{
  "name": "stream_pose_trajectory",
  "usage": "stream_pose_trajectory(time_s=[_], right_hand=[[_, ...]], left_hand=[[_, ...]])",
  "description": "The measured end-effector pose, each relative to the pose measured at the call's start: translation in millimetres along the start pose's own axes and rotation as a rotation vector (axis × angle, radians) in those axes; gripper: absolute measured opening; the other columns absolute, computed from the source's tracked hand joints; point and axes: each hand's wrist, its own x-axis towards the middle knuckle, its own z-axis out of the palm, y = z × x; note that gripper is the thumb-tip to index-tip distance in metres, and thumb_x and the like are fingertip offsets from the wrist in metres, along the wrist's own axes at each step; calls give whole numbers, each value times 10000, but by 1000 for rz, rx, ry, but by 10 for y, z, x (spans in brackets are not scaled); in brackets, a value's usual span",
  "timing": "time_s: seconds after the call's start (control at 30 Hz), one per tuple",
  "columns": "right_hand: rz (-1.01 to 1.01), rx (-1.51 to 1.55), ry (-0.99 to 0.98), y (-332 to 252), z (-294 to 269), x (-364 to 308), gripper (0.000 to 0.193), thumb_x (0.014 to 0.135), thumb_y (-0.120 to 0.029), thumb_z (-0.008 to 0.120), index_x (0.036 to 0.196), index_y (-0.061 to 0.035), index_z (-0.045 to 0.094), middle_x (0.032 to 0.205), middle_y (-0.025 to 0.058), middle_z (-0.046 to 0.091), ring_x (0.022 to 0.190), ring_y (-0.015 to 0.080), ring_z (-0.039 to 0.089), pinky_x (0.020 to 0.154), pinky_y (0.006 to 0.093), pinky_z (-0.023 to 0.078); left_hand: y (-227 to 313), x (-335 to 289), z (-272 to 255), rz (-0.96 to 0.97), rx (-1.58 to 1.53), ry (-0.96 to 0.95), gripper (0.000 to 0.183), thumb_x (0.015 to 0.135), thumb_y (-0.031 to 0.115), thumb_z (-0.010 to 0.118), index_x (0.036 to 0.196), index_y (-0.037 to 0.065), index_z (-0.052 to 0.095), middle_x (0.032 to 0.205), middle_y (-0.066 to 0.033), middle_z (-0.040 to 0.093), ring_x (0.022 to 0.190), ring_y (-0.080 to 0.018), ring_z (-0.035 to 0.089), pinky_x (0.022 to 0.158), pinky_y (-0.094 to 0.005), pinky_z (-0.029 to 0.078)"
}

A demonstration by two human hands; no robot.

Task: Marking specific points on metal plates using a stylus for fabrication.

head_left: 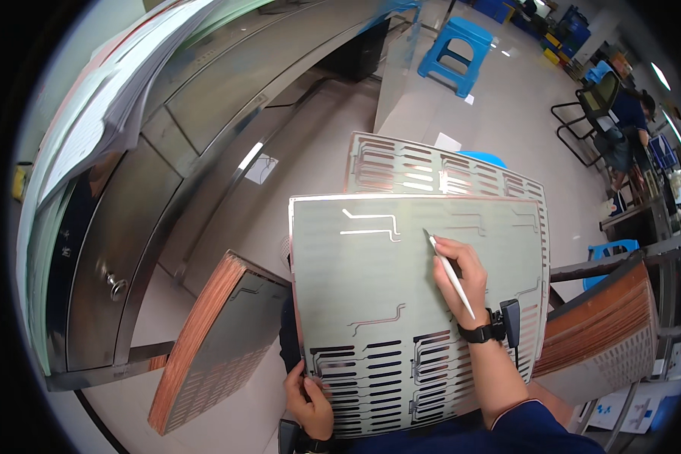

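A large grey-green circuit board panel (340, 272) with bare copper edges and shiny metal traces lies tilted in front of me. My left hand (309, 405) grips its lower left edge, fingers curled around it. Over the panel's upper middle, my right hand (461, 276) pinches a slim white pen-shaped tool (455, 281). The tool's dark, pointed tip is at or just above the panel's surface; I cannot tell whether it touches. Behind this panel stands a second circuit board panel (401, 163), partly covered by the first.
A stack of copper-edged panels (204, 340) leans at the left, and another stack (605, 325) rests at the right. Along the left stands a metal cabinet (102, 303) with papers (91, 136) on top. A blue stool (459, 57) is farther off; a person (628, 121) sits at the far right.
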Motion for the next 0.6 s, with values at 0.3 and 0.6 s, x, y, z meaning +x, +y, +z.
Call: stream_pose_trajectory(time_s=[0.3, 0.6], right_hand=[[39, 48, -110, 78, 16, 56, 217, 781, 38, 692, 988, -23, 677, 1056, 101, 708, 942, 261, 654, 839, 339, 517], [60, 109, -63, 175, 153, 69, 203, 754, 40, 696, 946, -21, 675, 1015, 102, 715, 909, 262, 666, 817, 339, 525]], left_hand=[[16, 18, 22, 67, 38, 61, 307, 1002, 74, 449, 1293, -11, 499, 815, -46, 579, 653, -88, 578, 541, -205, 467], [60, 19, -14, -37, 47, -2, 320, 1017, 67, 420, 1324, -20, 453, 963, -60, 549, 757, -85, 524, 656, -228, 477]])
